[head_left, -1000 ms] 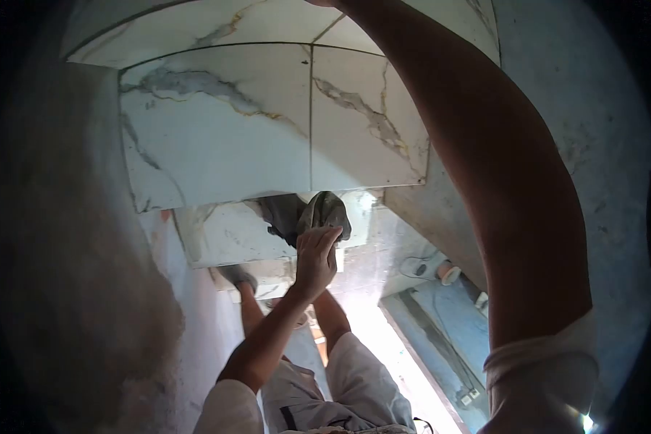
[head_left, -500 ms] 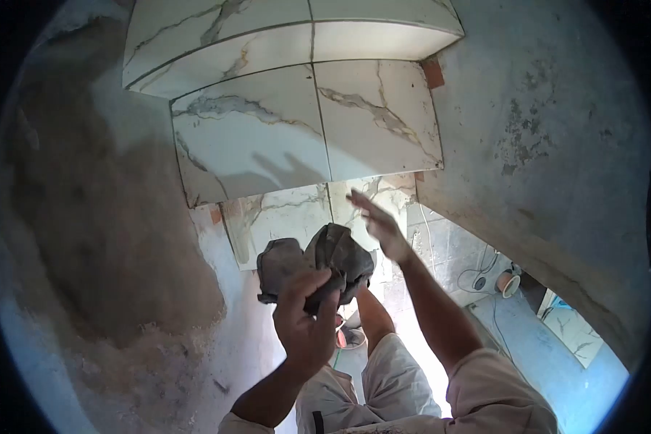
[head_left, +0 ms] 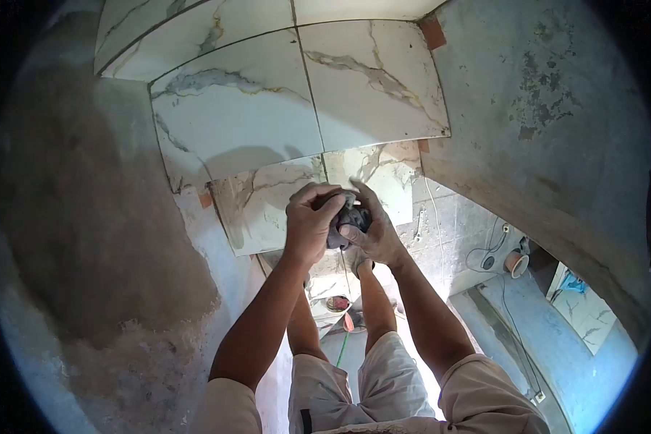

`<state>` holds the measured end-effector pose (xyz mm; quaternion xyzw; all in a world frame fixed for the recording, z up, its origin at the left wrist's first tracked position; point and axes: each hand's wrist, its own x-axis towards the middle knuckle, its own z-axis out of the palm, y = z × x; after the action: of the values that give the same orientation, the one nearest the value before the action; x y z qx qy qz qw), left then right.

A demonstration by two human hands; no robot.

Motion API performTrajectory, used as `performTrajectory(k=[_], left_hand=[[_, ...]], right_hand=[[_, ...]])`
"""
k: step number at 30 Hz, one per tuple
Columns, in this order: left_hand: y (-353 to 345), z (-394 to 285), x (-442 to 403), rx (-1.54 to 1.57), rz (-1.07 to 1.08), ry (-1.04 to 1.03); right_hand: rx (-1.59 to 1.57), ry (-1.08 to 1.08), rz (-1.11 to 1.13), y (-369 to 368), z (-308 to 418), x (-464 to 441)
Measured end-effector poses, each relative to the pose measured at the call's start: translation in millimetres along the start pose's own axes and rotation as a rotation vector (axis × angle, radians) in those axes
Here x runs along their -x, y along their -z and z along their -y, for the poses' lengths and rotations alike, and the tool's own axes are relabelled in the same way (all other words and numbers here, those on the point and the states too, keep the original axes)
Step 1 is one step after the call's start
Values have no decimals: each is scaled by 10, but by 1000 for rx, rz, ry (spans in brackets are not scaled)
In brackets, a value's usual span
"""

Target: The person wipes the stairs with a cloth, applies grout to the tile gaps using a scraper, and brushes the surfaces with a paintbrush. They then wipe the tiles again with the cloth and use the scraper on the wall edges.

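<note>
No legible text, labels, numbers or signs anywhere.

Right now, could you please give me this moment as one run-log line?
left hand: holding dark crumpled bundle | right hand: holding same bundle | ahead: veined tiled steps

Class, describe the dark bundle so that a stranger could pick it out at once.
Start at the pale tiled steps, upper middle. Near the picture's centre, find the left hand and right hand. The dark bundle is held between them, crumpled and nearly black, unlike the smooth steps behind it.
</note>
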<state>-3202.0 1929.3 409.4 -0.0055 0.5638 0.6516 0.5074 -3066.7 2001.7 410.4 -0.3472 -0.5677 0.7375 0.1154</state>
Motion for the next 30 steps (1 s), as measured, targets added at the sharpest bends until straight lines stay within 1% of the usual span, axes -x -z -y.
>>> performTrajectory(k=[1, 2, 3, 5, 6, 7, 8, 9, 11, 12, 13, 14, 15, 16, 17, 19, 21, 23, 24, 26, 28, 29, 30], left_hand=[[0, 65, -18, -3, 16, 49], [-50, -16, -1, 100, 22, 104], [-16, -19, -44, 110, 20, 100], [146, -72, -194, -211, 75, -32], [253, -193, -314, -177, 113, -3], [402, -332, -486, -275, 90, -15], [644, -266, -805, -524, -98, -202], [851, -408, -1100, -941, -227, -462], [1185, -499, -1637, -1364, -535, -770], [1334, -561, -1829, -1399, -630, -930], [1370, -560, -1922, -1388, -639, -925], [1407, -539, -2002, -1507, -707, -944], [1440, -506, -2067, -1629, -770, -956], [1359, -533, -2037, -1679, -752, -898], [1349, -523, -2028, -1675, -740, -877], [1358, -551, -2042, -1657, -745, -863], [1372, -545, -2036, -1654, -743, -863], [1361, -550, -2055, -1659, -735, -882], [1351, -548, -2049, -1661, -738, -877], [1365, -565, -2051, -1663, -724, -830], [1377, -521, -2015, -1678, -715, -799], [1367, -535, -2058, -1684, -725, -791], [1353, -529, -2055, -1686, -724, -706]], right_hand=[[-86, -98, -12, -22, 18, -22], [158, -46, -44, -4, 42, -47], [167, -45, -38, 30, 87, -80], [103, 5, -184, 140, 254, -167], [169, 7, -232, 237, 434, -250], [501, 58, -202, 365, 702, -368], [703, 5, -239, 375, 899, -528], [905, -51, -276, 376, 1070, -690], [1175, -204, -305, 169, 1325, -1119], [1296, -127, -284, 122, 1268, -1351], [1415, -51, -263, 85, 1146, -1570], [1428, -49, -254, 22, 968, -1790], [1513, 50, -275, -47, 734, -1995], [1596, 146, -294, -98, 511, -2121], [1606, 128, -281, -137, 316, -2160], [1491, 397, -400, -195, 90, -2235], [1512, 377, -442, -183, 150, -2486], [1415, 303, -612, -121, 316, -3060], [1407, 297, -616, -105, 377, -3232], [1458, 324, -519, -88, 501, -3486], [1605, 257, -388, -85, 248, -3031], [1568, 124, -283, -156, 268, -2746], [1556, 149, -276, -257, 229, -2407]])
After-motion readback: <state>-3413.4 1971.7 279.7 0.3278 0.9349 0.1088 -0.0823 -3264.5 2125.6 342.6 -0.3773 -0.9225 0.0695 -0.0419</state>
